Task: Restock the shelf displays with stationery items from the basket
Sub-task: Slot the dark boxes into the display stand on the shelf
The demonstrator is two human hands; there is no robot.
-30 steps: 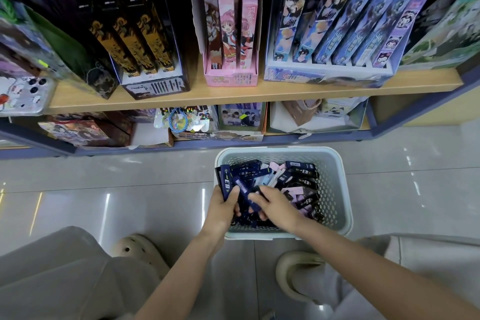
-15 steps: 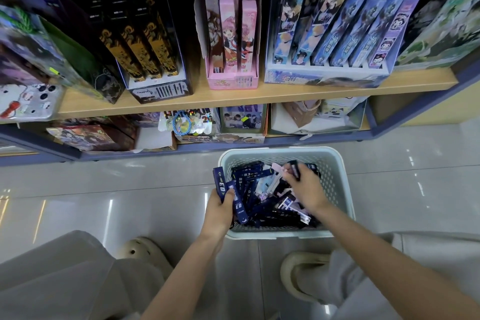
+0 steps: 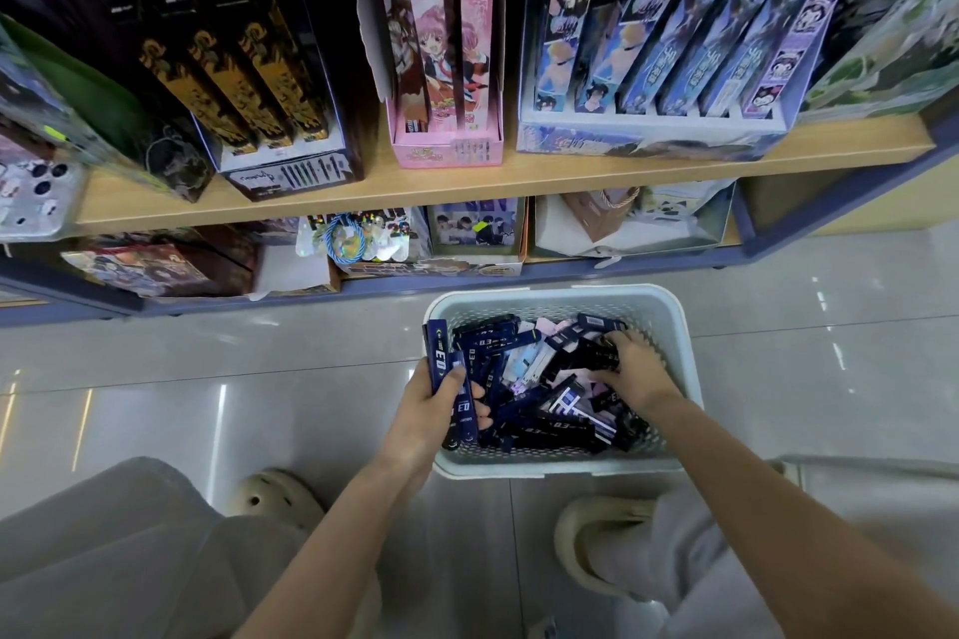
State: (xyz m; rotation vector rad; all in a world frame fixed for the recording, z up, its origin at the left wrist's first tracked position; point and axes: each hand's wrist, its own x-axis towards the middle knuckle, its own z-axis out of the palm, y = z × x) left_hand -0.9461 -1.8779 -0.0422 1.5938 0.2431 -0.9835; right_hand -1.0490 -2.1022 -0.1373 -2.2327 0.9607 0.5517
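A pale perforated basket [image 3: 669, 311] stands on the floor before the shelf, filled with several slim dark blue packs [image 3: 539, 426] and a few pale ones. My left hand [image 3: 430, 410] is at the basket's left rim, shut on a small bunch of dark blue packs [image 3: 447, 368] held upright. My right hand [image 3: 635, 368] is deep in the basket's right side, fingers curled onto a dark pack in the pile; whether it grips it is unclear. On the wooden shelf [image 3: 467, 187] above stand a black display box [image 3: 290, 171], a pink one [image 3: 449, 145] and a blue one [image 3: 648, 135].
The lower shelf holds cards, a blue cord [image 3: 345, 236] and a white tray with a paper bag [image 3: 602, 218]. My knees and two pale clogs [image 3: 280, 498] frame the basket on the glossy tile floor [image 3: 207, 379].
My right hand has moved from the basket's front left, near the left hand, across to its far right side. My left hand keeps its bunch at the left rim.
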